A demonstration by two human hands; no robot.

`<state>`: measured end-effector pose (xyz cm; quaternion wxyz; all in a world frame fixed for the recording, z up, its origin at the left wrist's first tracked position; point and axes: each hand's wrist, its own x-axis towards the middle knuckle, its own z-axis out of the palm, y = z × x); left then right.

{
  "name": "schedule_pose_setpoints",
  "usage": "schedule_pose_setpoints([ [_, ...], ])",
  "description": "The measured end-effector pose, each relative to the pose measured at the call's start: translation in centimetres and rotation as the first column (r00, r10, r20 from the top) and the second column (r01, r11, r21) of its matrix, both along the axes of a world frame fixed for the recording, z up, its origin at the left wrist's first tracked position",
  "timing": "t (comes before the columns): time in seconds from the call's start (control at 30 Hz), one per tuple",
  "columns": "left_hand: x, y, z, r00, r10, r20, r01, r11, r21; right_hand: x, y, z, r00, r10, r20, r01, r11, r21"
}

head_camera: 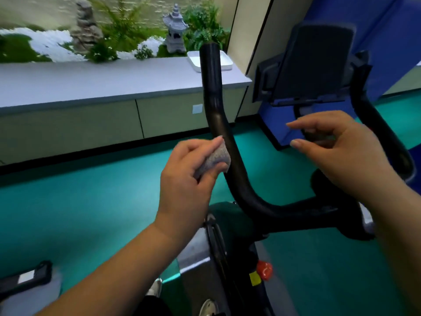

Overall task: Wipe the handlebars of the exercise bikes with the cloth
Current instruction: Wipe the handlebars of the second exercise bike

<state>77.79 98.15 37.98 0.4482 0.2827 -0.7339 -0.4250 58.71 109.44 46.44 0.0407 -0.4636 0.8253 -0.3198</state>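
- While the left hand (189, 172) pinches a small grey cloth (213, 159) between thumb and fingers, the wad presses against the left side of the black handlebar (218, 124), about halfway up its rising left branch.
- Judging from where the cloth sits, the wiping is in its middle stretch on this branch: the upper part up to the rounded tip and the lower bend toward the crossbar both lie away from the cloth, and nothing shows whether either has been covered.
- The right branch of the handlebar, which curves up behind the right hand (337, 147), has no cloth near it, so it probably remains to be done, as do any other bikes the task means; only the corner of another machine shows at the lower left.
- The right hand hovers open, fingers spread and loosely bent, gripping nothing; it floats in front of the dark screen (314, 62) and looks apart from the bar, though its far side is hidden.
- The cloth lies inside the left hand's grip, its outer face touching the bar; the thumb sits below it and the fingertips above.
- Beyond the bike, a long grey ledge (91, 80) runs along a planted display, with a white tray (225, 62) at its right end, just behind the handlebar tip.
- Below, the bike's frame carries a red knob (264, 270) over the green floor (79, 201).
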Motion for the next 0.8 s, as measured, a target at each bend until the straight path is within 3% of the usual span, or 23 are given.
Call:
schedule_pose_setpoints([
  [0.1, -1.1, -1.8, 1.5, 0.988, 0.02, 0.152, 0.017, 0.971, -0.238, -1.8, 0.9, 0.0, 0.995, 0.023, -0.1, -0.017, 0.998, 0.061],
  [0.4, -0.7, 0.0, 3.0, 0.948, -0.026, 0.318, 0.109, 0.963, -0.246, -4.5, 2.1, -2.5, 0.994, -0.003, -0.109, 0.027, 0.976, 0.218],
  [0.53, -2.5, -2.0, 4.2, 0.927, 0.044, 0.373, 0.072, 0.954, -0.292, -5.0, 2.2, -2.6, 0.994, -0.026, -0.108, 0.05, 0.972, 0.23],
  [0.67, -1.0, 0.0, 3.4, 0.919, -0.015, 0.394, 0.163, 0.924, -0.346, -5.1, 2.3, -2.8, 0.992, -0.033, -0.121, 0.06, 0.973, 0.224],
  [0.8, -1.3, -1.3, 4.3, 0.901, -0.071, 0.429, 0.217, 0.928, -0.302, -5.2, 2.2, -2.8, 0.993, -0.042, -0.114, 0.066, 0.975, 0.213],
])
